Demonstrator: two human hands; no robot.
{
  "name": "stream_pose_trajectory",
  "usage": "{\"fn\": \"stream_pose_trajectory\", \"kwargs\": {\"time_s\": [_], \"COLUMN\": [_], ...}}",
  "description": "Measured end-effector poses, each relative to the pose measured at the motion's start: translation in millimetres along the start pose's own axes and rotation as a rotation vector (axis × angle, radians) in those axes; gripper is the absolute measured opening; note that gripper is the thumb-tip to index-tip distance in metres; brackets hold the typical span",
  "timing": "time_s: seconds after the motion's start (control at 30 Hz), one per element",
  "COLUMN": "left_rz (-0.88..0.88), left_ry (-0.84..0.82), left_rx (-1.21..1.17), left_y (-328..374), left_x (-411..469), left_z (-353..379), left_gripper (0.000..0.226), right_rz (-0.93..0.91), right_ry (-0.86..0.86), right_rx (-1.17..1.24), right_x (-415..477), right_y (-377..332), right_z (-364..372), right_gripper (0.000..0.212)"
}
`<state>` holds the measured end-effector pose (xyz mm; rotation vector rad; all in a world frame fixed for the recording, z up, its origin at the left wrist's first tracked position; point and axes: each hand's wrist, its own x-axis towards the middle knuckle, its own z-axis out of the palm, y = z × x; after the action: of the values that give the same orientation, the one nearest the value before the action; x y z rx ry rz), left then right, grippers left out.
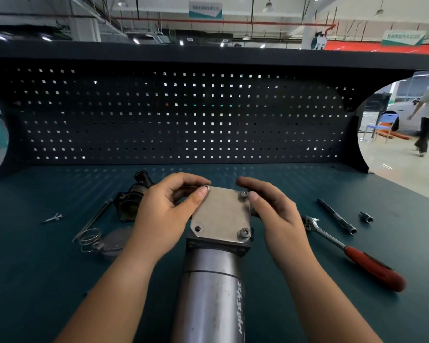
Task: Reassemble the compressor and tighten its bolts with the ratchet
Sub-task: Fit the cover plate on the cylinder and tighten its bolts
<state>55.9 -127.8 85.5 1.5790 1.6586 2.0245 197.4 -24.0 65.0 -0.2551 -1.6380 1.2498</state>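
The silver compressor cylinder [212, 288] stands upright in front of me, capped by a square metal cover plate [221, 211]. My left hand [164, 214] pinches a bolt [206, 187] at the plate's far left corner. My right hand [275, 214] holds the plate's right side, thumb beside the far right bolt [243, 194]. Another bolt [245, 233] sits in the near right corner. The near left hole [198, 228] shows no bolt head. A ratchet with a red handle [352, 253] lies on the bench to the right.
On the teal bench [35, 268], an extension bar [337, 216] and a small socket [366, 217] lie far right. Left of me are a dark compressor part [131, 196], a spring [91, 240], a rod and loose screws [53, 218]. A pegboard [174, 115] backs the bench; a person walks at far right.
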Motion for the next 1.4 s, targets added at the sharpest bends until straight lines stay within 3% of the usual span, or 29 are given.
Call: {"fn": "stream_pose_trajectory", "kwargs": {"time_s": [0.13,0.3,0.5,0.67,0.77,0.9,1.07,1.17,1.3,1.4], "left_rz": [0.009,-0.009,-0.016,-0.008,-0.017,0.004,0.034,0.073,0.117,0.086], "left_ry": [-0.015,-0.014,0.005,0.001,0.004,-0.019,-0.073,-0.149,-0.305,-0.326], "left_rx": [0.040,0.016,-0.055,-0.023,-0.050,-0.086,-0.048,-0.014,0.082,0.056], "left_y": [1,0,-3,-1,2,5,2,-1,-9,-13], "left_x": [0,-1,-2,-3,-5,-8,-11,-15,-31,-39], "left_z": [-1,2,2,3,4,2,0,-3,-7,-5], "left_gripper": [0.014,0.012,0.021,0.021,0.024,0.025,0.028,0.044,0.082,0.094], "right_rz": [-0.022,0.016,-0.027,0.021,-0.059,-0.254,-0.199,-0.172,-0.145,-0.186], "right_ry": [0.015,0.053,0.032,0.050,0.037,-0.196,-0.478,-0.488,-0.498,-0.476], "right_rx": [-0.022,0.003,-0.039,-0.013,-0.032,-0.105,-0.205,-0.195,-0.173,-0.214], "right_x": [2,2,1,1,-1,-3,-1,-2,-2,-2], "right_y": [0,3,0,1,-2,-14,-18,-18,-19,-17], "right_z": [0,1,0,1,-4,-19,-34,-33,-33,-29], "right_gripper": [0.022,0.011,0.020,0.010,0.017,0.015,0.016,0.023,0.012,0.022]}}
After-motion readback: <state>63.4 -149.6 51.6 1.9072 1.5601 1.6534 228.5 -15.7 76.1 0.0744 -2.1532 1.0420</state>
